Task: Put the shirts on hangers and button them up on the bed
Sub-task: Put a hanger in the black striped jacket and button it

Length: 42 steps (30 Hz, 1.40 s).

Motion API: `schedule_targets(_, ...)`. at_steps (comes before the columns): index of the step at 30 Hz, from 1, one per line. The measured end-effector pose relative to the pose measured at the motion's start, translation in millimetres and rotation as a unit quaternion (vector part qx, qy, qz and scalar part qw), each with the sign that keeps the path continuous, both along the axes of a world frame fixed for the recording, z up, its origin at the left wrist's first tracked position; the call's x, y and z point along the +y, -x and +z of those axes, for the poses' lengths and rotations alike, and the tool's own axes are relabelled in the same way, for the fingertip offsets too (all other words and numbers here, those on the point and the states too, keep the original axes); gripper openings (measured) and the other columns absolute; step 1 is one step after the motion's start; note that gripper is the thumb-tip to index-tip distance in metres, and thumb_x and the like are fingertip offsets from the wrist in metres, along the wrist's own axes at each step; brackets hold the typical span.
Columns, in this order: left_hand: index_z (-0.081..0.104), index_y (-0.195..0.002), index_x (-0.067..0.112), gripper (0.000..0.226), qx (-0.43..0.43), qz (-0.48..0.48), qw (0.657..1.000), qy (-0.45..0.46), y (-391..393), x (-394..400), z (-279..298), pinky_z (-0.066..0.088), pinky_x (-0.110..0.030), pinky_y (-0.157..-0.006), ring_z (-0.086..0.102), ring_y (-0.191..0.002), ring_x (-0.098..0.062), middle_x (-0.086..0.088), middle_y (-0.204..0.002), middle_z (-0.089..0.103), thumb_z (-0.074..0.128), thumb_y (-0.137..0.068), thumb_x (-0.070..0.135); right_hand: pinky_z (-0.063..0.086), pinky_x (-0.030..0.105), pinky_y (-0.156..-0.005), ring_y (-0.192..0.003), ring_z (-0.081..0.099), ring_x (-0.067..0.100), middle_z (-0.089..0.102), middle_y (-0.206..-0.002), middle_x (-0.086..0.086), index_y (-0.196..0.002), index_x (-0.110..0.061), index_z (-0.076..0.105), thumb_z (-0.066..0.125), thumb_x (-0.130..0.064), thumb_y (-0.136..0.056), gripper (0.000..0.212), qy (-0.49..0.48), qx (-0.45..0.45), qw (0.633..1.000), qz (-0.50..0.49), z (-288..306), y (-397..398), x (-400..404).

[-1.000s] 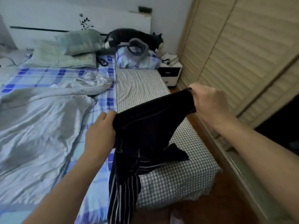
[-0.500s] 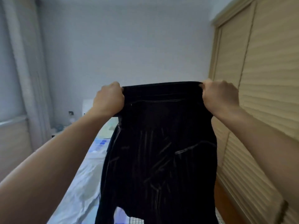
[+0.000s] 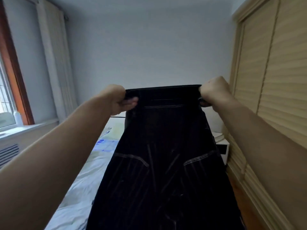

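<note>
Head view: left hand (image 3: 118, 99) and right hand (image 3: 213, 92) each pinch a top corner of a dark striped garment (image 3: 166, 155), stretched taut and hanging above the bed (image 3: 79, 188). Open air lies above its top edge; a wardrobe (image 3: 272, 72) stands close on the right.

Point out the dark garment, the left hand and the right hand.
dark garment (image 3: 162, 146): head view, middle of the hanging cloth.
left hand (image 3: 118, 99): head view, middle of the hand.
right hand (image 3: 213, 92): head view, back of the hand.
</note>
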<state>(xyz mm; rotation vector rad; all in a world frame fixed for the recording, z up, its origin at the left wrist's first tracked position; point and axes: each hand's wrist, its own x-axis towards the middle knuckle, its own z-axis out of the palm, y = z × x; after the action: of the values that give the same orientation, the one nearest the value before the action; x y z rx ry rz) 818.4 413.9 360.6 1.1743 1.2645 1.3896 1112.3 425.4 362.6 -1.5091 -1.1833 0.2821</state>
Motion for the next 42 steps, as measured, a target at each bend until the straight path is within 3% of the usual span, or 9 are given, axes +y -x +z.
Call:
schedule_targets(3,0.056,-0.101,-0.006,0.034,-0.055,-0.029,0.998,0.023,-9.2,31.2,-46.1,0.062,-0.038,-0.054,0.076,-0.064,-0.027,-0.023,-0.097,0.07,0.022,-0.1,-0.007,0.06,0.035,-0.053,-0.073,0.068,0.025,0.061,-0.102,0.012,-0.095,-0.009,0.056,0.055,0.0,-0.091,0.01,0.053,0.08,0.995,0.035,-49.5,8.7,42.2)
schedule_targets(7,0.06,-0.09,0.003,0.025,-0.032,-0.092,0.989,0.111,-13.4,92.5,-149.3,0.055,-0.049,-0.092,0.07,-0.088,-0.028,-0.016,-0.097,0.069,0.038,-0.104,0.005,0.056,0.043,-0.045,-0.049,0.069,0.037,0.067,-0.096,0.025,-0.1,-0.004,0.059,0.045,0.008,-0.095,0.02,0.153,0.193,0.969,0.005,-149.3,7.4,109.4)
schedule_targets(10,0.06,-0.098,0.013,0.031,0.006,-0.145,0.964,0.222,-11.1,137.8,-244.7,0.045,-0.046,-0.099,0.067,-0.094,-0.023,-0.006,-0.098,0.07,0.03,-0.104,0.009,0.059,0.044,-0.049,-0.051,0.067,0.03,0.064,-0.082,0.02,-0.102,-0.004,0.057,0.043,0.002,-0.102,0.015,0.256,0.185,0.948,-0.033,-243.0,12.8,123.6)
schedule_targets(14,0.054,-0.093,0.019,0.035,0.024,-0.235,0.911,0.338,-13.9,167.1,-347.8,0.033,-0.046,-0.106,0.056,-0.127,-0.026,-0.004,-0.116,0.069,0.023,-0.105,0.007,0.044,0.024,-0.029,-0.033,0.061,0.018,0.062,-0.084,0.016,-0.107,-0.006,0.052,0.038,0.001,-0.105,0.016,0.351,0.238,0.902,-0.086,-343.7,12.7,117.4)
schedule_targets(18,0.056,-0.129,0.011,0.037,0.042,-0.235,0.89,0.389,-19.9,174.0,-420.8,0.036,-0.038,-0.093,0.061,-0.111,-0.021,-0.003,-0.117,0.072,0.03,-0.103,0.007,0.054,0.027,-0.05,-0.068,0.075,0.025,0.072,-0.104,0.017,-0.116,-0.009,0.064,0.051,-0.006,-0.102,0.018,0.37,0.215,0.898,-0.099,-395.7,8.5,116.3)
schedule_targets(22,0.059,-0.102,0.009,0.021,0.056,-0.188,0.889,0.414,-19.6,182.8,-458.2,0.038,-0.029,-0.068,0.069,-0.087,-0.019,-0.005,-0.093,0.074,0.039,-0.1,0.008,0.057,0.033,-0.062,-0.086,0.072,0.026,0.069,-0.097,0.01,-0.086,-0.018,0.067,0.048,-0.004,-0.102,0.029,0.383,0.153,0.906,-0.091,-415.5,4.8,124.7)
schedule_targets(29,0.059,-0.095,0.005,0.022,0.042,-0.096,0.903,0.416,-23.5,210.9,-491.8,0.042,-0.025,-0.052,0.071,-0.074,-0.024,-0.016,-0.09,0.074,0.038,-0.099,0.0,0.062,0.038,-0.072,-0.087,0.074,0.024,0.071,-0.102,0.013,-0.106,-0.008,0.067,0.045,0.0,-0.1,0.024,0.41,0.196,0.89,-0.042,-462.1,-19.0,188.6)
schedule_targets(33,0.064,-0.1,0.005,0.027,0.018,-0.007,0.92,0.391,-42.7,241.6,-492.0,0.047,-0.019,-0.043,0.066,-0.067,-0.021,-0.012,-0.082,0.07,0.038,-0.101,-0.002,0.061,0.033,-0.068,-0.085,0.074,0.024,0.072,-0.101,0.015,-0.095,-0.01,0.065,0.042,0.004,-0.099,0.028,0.4,0.219,0.889,0.04,-478.2,-33.8,261.3)
schedule_targets(42,0.053,-0.134,0.006,0.034,0.107,0.037,0.908,0.404,-72.8,394.0,-547.5,0.052,-0.032,-0.066,0.063,-0.066,-0.023,-0.012,-0.081,0.066,0.047,-0.101,0.003,0.062,0.031,-0.068,-0.081,0.075,0.021,0.074,-0.099,0.012,-0.104,-0.009,0.069,0.046,0.005,-0.096,0.028,0.466,0.191,0.857,0.112,-574.1,-82.4,418.7)
